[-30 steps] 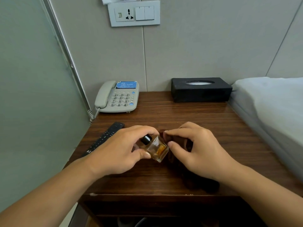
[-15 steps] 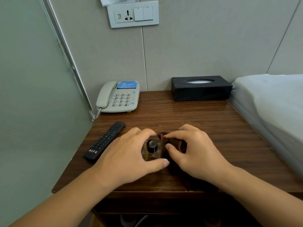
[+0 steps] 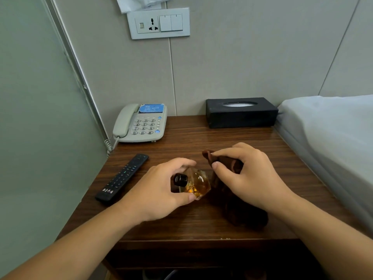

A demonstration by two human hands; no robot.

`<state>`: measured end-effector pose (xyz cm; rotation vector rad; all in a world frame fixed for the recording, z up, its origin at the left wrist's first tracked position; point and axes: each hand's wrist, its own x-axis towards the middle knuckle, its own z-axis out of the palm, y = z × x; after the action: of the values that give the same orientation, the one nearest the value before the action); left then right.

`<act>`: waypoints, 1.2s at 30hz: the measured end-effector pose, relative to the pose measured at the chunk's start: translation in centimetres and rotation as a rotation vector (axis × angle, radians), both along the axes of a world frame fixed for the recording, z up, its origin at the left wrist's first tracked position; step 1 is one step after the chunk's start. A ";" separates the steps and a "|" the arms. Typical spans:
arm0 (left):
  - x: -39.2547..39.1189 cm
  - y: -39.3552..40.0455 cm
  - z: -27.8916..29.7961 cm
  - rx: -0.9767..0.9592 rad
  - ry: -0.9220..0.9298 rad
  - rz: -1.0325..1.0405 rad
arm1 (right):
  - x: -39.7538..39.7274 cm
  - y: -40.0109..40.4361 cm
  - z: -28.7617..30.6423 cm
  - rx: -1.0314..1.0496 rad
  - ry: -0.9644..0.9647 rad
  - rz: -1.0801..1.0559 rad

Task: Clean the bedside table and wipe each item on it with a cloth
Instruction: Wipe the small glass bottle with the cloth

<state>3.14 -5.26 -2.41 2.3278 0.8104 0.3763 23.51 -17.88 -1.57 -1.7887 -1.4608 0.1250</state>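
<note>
Against the grey panelled wall (image 3: 232, 63), a wooden bedside table (image 3: 201, 142) is filling the middle of the view, with a frosted partition (image 3: 36, 118) standing along its left edge and a white-sheeted bed (image 3: 333, 134) lying against its right edge. On the wall above, a socket-and-switch plate (image 3: 159, 23) is sitting under a scrap of white paper that the top of the frame is cutting off.

At the back of the table, a black tissue box (image 3: 241, 112) is resting on the right and a grey telephone (image 3: 141, 123) on the left, its coiled cord hanging over the table's left edge. A black remote control (image 3: 122, 179) is lying diagonally in front of the telephone, near the left edge.

I am bunching a dark brown cloth (image 3: 238, 207) under my right hand (image 3: 248, 176), pinching its upper fold between thumb and forefinger; the rest is trailing on the wood beneath my wrist. I am gripping a small glass bottle (image 3: 196, 184) of amber liquid in my left hand (image 3: 159, 190), thumb and fingers curled round it, tilted with its black cap (image 3: 180, 180) pointing left. The bottle is sitting just beside the cloth, at the table's front centre.

My left palm is hiding the bottle's near side, so whether it is touching the table is unclear. The space under the table is too dark to read.
</note>
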 end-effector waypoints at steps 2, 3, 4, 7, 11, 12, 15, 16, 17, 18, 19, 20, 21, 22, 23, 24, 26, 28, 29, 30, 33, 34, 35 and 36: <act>0.1 0.3 -0.5 -0.006 -0.019 -0.003 | -0.3 -0.1 -0.2 -0.011 -0.016 0.036; 0.0 0.4 -0.6 -0.003 -0.027 -0.007 | -0.5 0.0 -0.3 -0.012 -0.023 0.046; 0.0 0.4 -0.7 -0.001 -0.037 -0.016 | -0.7 0.2 -0.5 -0.007 -0.028 0.047; -0.1 0.2 -0.9 0.023 -0.061 -0.026 | -1.3 0.5 -1.0 -0.017 -0.078 0.076; 0.0 0.2 -1.0 0.095 -0.081 0.024 | -2.2 -0.1 -1.7 -0.105 -0.127 0.212; 0.0 0.2 -1.0 0.101 -0.089 0.027 | -2.3 -0.3 -1.8 -0.109 -0.147 0.226; 0.0 0.2 -1.0 0.107 -0.103 0.022 | -2.5 -0.4 -1.7 -0.058 -0.225 0.233; 0.0 0.2 -1.0 0.101 -0.104 0.024 | -2.6 -0.3 -1.6 -0.039 -0.213 0.227; 0.0 0.3 -1.0 0.091 -0.105 0.029 | -2.6 -0.2 -1.6 -0.021 -0.192 0.221; -0.1 0.3 -1.0 0.082 -0.104 0.034 | -2.6 -0.1 -1.5 -0.011 -0.171 0.211; -0.1 0.3 -1.1 0.076 -0.103 0.041 | -2.3 0.1 -1.3 -0.016 -0.159 0.195; -0.1 0.3 -1.1 0.076 -0.100 0.048 | -1.9 0.3 -1.1 -0.037 -0.155 0.169; 0.0 0.2 -1.2 0.083 -0.100 0.054 | -1.4 0.5 -0.9 -0.068 -0.163 0.140; 0.0 0.1 -1.2 0.095 -0.101 0.061 | -0.9 0.6 -0.8 -0.102 -0.182 0.113; 0.1 0.0 -1.3 0.107 -0.099 0.068 | -0.7 0.6 -0.9 -0.124 -0.206 0.092; 0.2 0.0 -1.3 0.115 -0.096 0.073 | -0.7 0.6 -1.0 -0.125 -0.228 0.077; 0.3 -0.1 -1.2 0.114 -0.101 0.073 | -1.5 0.4 -1.3 -0.058 -0.239 0.067; 0.4 -0.2 -1.1 0.103 -0.109 0.049 | -2.5 0.3 -1.3 0.018 -0.208 0.085; 0.5 -0.3 -1.0 0.102 -0.114 0.030 | -2.8 0.3 -1.2 0.031 -0.217 0.096; 0.6 -0.4 -1.0 0.104 -0.119 0.018 | -2.8 0.4 -1.3 0.027 -0.229 0.103; 0.8 -0.5 -1.0 0.109 -0.125 0.016 | -2.0 0.7 -1.3 -0.005 -0.157 0.141; 0.9 -0.5 -1.0 0.111 -0.124 0.018 | -1.7 0.6 -1.4 -0.013 -0.134 0.161; 0.8 -0.4 -1.0 0.112 -0.123 0.020 | -1.5 0.5 -1.4 -0.024 -0.133 0.177; 0.8 -0.4 -1.0 0.109 -0.124 0.023 | -1.5 0.3 -1.4 -0.039 -0.146 0.187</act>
<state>3.98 -5.67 -3.44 2.3694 0.7738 0.5822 22.04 -17.60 -2.97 -1.7190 -1.7405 0.1205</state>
